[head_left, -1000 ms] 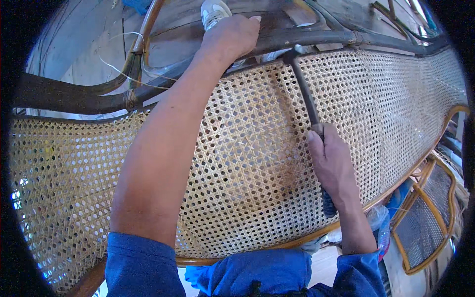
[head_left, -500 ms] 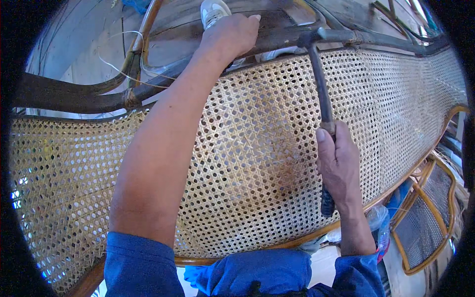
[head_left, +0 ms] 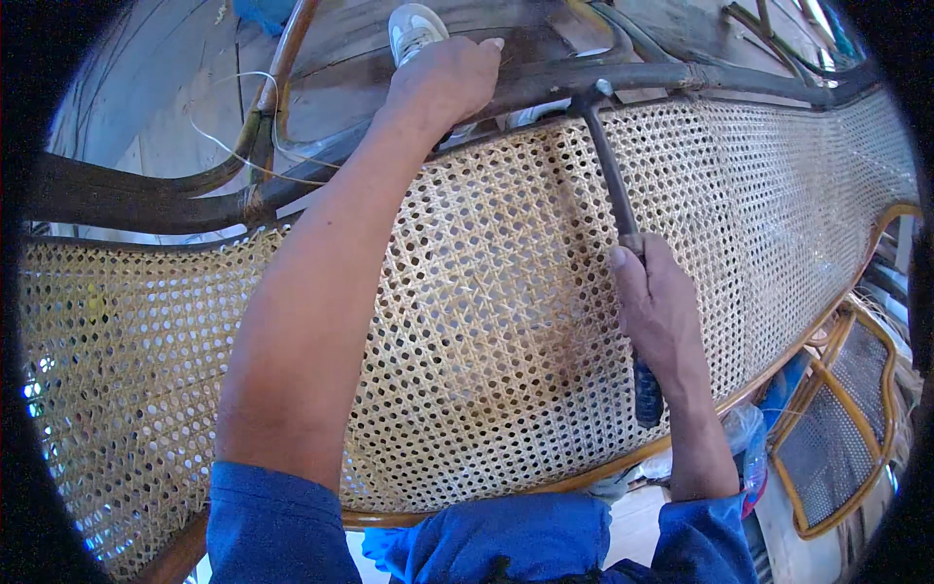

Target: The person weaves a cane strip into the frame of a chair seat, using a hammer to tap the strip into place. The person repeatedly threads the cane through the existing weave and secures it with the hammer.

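Observation:
My right hand (head_left: 660, 307) is wrapped round the dark handle of a hammer (head_left: 608, 175). The hammer head is at the far rim of a woven cane panel (head_left: 486, 321), along the dark frame rail (head_left: 555, 80); I cannot tell whether it touches. My left hand (head_left: 446, 83) is closed at the same rail, left of the hammer head, thumb pointing away. Its other fingers are mostly hidden, so what they hold does not show. My left forearm crosses over the cane panel.
A thin pale strand (head_left: 209, 131) loops by the frame's left joint. A white shoe (head_left: 416, 31) is on the boards beyond the rail. At right lies a smaller frame with dark mesh (head_left: 832, 433), near a clear plastic bag (head_left: 744, 433). A brown rim (head_left: 574, 477) edges the panel's near side.
The hammer head has come down and to the left, closer to the panel's far rim. My right hand has shifted slightly left with it. My left hand has moved very little.

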`<state>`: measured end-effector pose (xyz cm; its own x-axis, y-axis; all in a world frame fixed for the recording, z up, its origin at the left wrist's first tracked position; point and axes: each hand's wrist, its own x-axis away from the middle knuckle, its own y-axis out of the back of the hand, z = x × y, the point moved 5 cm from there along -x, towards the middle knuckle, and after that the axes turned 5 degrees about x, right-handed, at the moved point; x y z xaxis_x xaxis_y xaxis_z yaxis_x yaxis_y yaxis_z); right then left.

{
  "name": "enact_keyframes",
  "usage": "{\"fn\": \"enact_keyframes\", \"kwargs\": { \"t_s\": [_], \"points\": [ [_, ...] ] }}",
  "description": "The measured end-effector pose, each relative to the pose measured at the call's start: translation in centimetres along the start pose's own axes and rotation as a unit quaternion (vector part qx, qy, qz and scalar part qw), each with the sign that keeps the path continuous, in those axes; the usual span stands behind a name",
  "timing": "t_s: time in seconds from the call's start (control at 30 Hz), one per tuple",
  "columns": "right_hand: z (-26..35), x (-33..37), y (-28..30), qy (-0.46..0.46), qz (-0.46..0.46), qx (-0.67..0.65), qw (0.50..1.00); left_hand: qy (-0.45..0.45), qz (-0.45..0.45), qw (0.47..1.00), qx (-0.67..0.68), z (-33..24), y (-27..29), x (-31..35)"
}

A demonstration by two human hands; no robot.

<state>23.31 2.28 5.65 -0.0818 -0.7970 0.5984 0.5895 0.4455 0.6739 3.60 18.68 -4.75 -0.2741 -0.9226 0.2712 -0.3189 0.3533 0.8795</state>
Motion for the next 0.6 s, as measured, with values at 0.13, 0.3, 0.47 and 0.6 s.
{"fn": "enact_keyframes", "kwargs": {
  "t_s": [0.13, 0.3, 0.47, 0.6],
  "points": [
    [0.0, 0.5, 0.2, -0.008, -0.033, -0.047, 0.998, 0.009, -0.019, 1.0, 0.007, 0.1, -0.1, -0.1],
    [0.0, -0.1, 0.1, -0.012, -0.012, 0.023, 1.0, -0.032, -0.027, 0.999, -0.022, 0.2, -0.4, -0.2],
    [-0.8, -0.4, 0.1, -0.041, 0.004, 0.039, 0.998, 0.035, 0.005, 0.999, 0.024, 0.1, -0.3, -0.1],
    [-2.4, 1.1, 1.4, -0.064, 0.013, -0.09, 0.994, 0.086, -0.032, 0.994, 0.054, 0.7, -0.7, -0.1]
  ]
}}
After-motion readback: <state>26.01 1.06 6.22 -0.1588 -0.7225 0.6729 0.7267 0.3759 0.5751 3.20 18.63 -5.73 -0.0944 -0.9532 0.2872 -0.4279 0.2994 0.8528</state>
